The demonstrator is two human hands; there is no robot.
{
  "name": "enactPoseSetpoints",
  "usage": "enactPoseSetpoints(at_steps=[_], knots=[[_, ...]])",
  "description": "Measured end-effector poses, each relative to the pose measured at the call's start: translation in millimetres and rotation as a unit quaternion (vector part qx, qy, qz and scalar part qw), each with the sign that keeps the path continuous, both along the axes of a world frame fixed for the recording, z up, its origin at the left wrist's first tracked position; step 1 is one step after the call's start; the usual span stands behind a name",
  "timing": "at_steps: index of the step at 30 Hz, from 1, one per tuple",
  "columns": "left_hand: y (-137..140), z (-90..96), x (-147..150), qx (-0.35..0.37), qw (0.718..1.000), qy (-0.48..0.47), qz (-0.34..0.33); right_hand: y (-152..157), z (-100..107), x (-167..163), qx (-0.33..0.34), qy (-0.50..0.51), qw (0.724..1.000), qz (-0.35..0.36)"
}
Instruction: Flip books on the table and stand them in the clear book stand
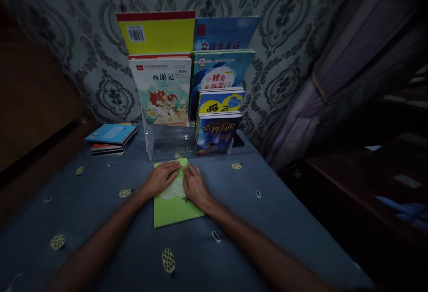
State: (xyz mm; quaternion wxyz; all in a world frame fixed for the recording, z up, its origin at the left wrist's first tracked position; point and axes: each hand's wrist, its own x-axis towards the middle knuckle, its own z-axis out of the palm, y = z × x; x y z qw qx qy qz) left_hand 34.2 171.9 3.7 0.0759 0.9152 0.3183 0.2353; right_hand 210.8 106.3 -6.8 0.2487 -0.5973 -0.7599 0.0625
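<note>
Resting flat on a green booklet (174,203), both hands lie side by side with fingers spread and pressed down, neither one curled around anything. The left hand (162,178) covers the booklet's upper left part, its fingertips reaching toward the top edge, and the right hand (195,188) covers the upper right part and the right margin, the two hands touching or nearly touching along the middle. The booklet lies face up on the bench (267,220), which is draped in a blue cloth dotted with small yellow-green patches, and its top edge sits just in front of a clear acrylic book stand (167,142). In that stand, books are ranked in stepped rows: at the back a yellow book with a red band (157,33) beside a blue book (225,33); in front of them a pale illustrated book with a red figure (162,89) and a blue-and-white book (220,71); then, lower on the right, a book with a yellow patch on its cover (220,100) and a dark blue book (216,133) at the very front. To the left of the stand, well apart from the hands, a small stack of thin books (110,138) lies flat with a light blue cover on top. Behind everything hangs grey patterned wallpaper (67,38), and a tied-back purple curtain (327,82) falls at the right.
</note>
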Motion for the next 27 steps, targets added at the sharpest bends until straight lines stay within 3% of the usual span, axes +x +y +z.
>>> enactPoseSetpoints(at_steps=[5,8,11,16,21,27], knots=[[6,9.6,1,-0.048,0.999,-0.012,-0.001,1,-2,-2,-0.007,-0.004,1.0,-0.004],[-1,19.7,1,0.0,0.996,0.054,0.065,1,-5,-2,-0.008,0.005,1.0,-0.005],[-12,32.1,-2,0.054,0.974,0.166,0.147,-1,-7,-3,-0.009,0.018,1.0,-0.01],[-24,46.5,-3,0.034,0.944,0.252,0.21,-5,-3,-7,-0.024,0.005,0.999,-0.027],[-29,43.9,4,0.028,0.95,0.247,0.191,-7,1,-7,-0.016,-0.023,0.999,-0.03],[-21,31.3,0,0.032,0.975,0.174,0.133,-4,9,2,-0.009,-0.011,1.0,-0.01]])
